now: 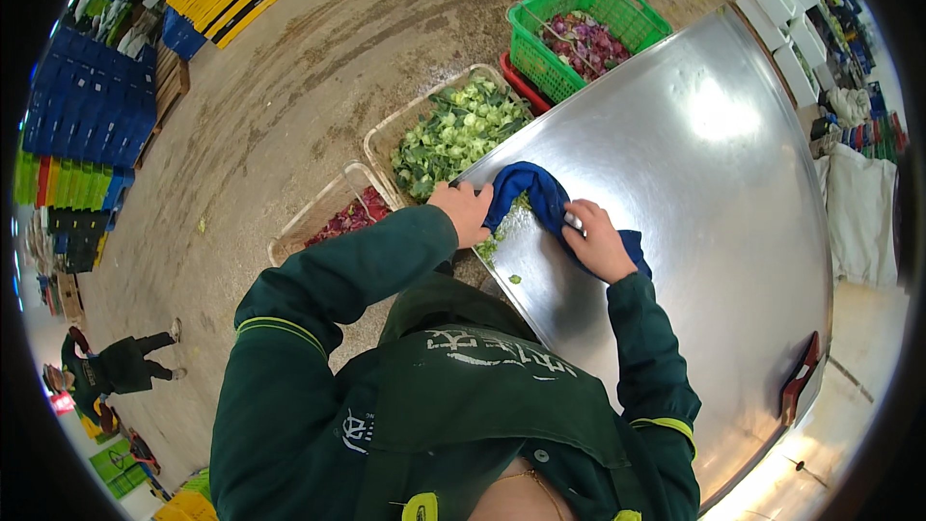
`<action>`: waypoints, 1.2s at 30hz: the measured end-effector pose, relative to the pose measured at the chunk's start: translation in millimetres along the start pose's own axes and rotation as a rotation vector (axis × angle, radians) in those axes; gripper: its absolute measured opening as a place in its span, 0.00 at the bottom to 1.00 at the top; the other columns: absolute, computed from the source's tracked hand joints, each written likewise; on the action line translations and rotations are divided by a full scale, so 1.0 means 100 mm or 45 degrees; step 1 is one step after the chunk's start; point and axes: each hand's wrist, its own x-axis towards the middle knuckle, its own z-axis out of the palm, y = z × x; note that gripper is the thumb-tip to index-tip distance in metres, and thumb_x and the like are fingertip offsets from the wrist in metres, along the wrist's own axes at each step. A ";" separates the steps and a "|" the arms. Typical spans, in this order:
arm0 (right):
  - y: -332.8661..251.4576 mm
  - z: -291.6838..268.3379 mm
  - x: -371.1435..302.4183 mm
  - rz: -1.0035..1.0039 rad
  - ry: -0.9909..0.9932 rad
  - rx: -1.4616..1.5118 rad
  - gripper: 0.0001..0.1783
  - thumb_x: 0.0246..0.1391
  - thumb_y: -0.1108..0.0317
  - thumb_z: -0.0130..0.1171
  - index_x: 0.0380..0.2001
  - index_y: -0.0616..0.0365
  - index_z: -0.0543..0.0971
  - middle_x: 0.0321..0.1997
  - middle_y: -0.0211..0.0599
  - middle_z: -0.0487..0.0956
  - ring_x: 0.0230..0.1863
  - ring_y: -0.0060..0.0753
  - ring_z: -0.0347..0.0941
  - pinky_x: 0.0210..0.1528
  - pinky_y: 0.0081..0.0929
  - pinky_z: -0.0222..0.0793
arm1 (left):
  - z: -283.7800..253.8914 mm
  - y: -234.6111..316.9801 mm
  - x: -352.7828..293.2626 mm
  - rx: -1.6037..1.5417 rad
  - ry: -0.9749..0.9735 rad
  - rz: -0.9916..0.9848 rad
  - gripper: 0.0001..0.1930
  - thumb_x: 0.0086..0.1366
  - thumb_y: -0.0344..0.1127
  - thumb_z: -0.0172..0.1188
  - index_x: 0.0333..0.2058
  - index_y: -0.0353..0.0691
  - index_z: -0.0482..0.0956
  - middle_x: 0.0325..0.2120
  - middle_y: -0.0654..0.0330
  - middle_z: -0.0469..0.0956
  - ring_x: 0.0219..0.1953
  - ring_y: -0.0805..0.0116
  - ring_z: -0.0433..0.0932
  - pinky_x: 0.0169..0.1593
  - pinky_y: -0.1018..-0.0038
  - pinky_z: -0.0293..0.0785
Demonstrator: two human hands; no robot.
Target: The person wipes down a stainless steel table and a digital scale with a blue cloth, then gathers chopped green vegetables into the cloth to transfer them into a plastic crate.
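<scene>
While gripping blue cloth [529, 181] at one end w/ L hand [465, 213], holding it farther along w/ R hand [594, 242]. Arching it partly round green scraps [489, 249] on steel table [714, 260], nr crate [382, 142] of greens [463, 125].

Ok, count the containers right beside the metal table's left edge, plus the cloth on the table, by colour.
Off-white crates: 2
Green basket: 1
Red container, partly hidden: 1
Blue cloth: 1
Total: 5
</scene>
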 end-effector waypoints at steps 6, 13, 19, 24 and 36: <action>0.07 0.26 0.55 -0.247 -0.004 0.070 0.28 0.46 0.74 0.53 0.54 0.57 0.67 0.58 0.46 0.66 0.52 0.52 0.63 0.57 0.36 0.61 | -0.07 0.07 0.10 -0.033 0.077 0.027 0.43 0.51 0.53 0.59 0.61 0.41 0.53 0.39 0.45 0.70 0.30 0.49 0.77 0.34 0.60 0.74; -0.03 0.52 0.35 -0.289 -0.106 0.142 0.25 0.42 0.80 0.47 0.48 0.60 0.71 0.50 0.47 0.72 0.50 0.52 0.65 0.54 0.37 0.61 | 0.10 -0.04 0.15 -0.044 0.117 0.067 0.27 0.54 0.42 0.55 0.54 0.48 0.66 0.39 0.51 0.70 0.34 0.50 0.76 0.38 0.60 0.73; -0.22 0.63 -0.03 -0.163 -0.216 0.239 0.24 0.43 0.80 0.47 0.48 0.60 0.71 0.49 0.46 0.72 0.50 0.51 0.65 0.55 0.37 0.61 | 0.08 -0.08 0.09 0.018 0.021 0.192 0.21 0.54 0.40 0.54 0.49 0.57 0.71 0.41 0.54 0.69 0.36 0.50 0.74 0.38 0.60 0.72; -0.40 0.41 -0.26 -0.067 -0.199 0.261 0.22 0.45 0.77 0.49 0.48 0.60 0.71 0.49 0.47 0.73 0.51 0.51 0.66 0.54 0.37 0.62 | 0.07 -0.10 0.10 -0.003 -0.012 0.263 0.22 0.54 0.40 0.53 0.50 0.56 0.72 0.42 0.54 0.69 0.37 0.50 0.73 0.40 0.59 0.72; 0.27 0.09 -0.76 0.260 -0.019 -0.362 0.14 0.42 0.68 0.59 0.36 0.56 0.76 0.38 0.43 0.76 0.43 0.47 0.70 0.42 0.37 0.67 | 0.08 -0.12 0.09 -0.010 -0.031 0.244 0.23 0.56 0.45 0.53 0.53 0.55 0.69 0.42 0.53 0.68 0.37 0.49 0.72 0.40 0.59 0.73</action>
